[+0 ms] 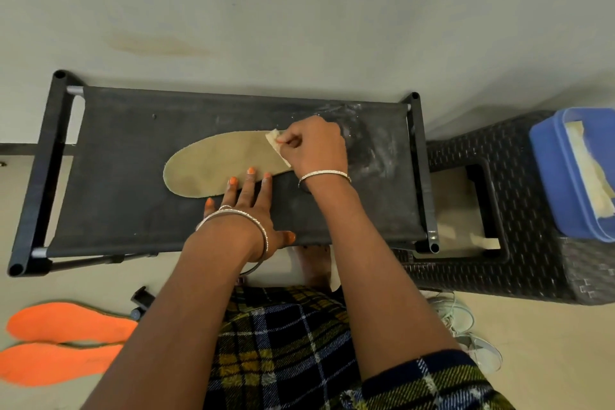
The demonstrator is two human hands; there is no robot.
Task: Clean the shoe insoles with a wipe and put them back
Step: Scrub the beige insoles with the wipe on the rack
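Observation:
A tan insole (216,163) lies flat on the black fabric top of a low rack (133,210), toe end to the left. My right hand (312,146) grips a folded pale wipe (275,143) and presses it on the insole's right end. My left hand (249,210) lies flat with straight fingers, its fingertips pressing the insole's near edge. Two orange insoles (63,339) lie side by side on the floor at the lower left.
A dark woven plastic stool (532,270) stands right of the rack, with a blue lidded box (559,176) on it and a pale cloth draped over the box. A light sneaker (466,326) sits on the floor near my right arm. White dusty marks cover the rack's right end.

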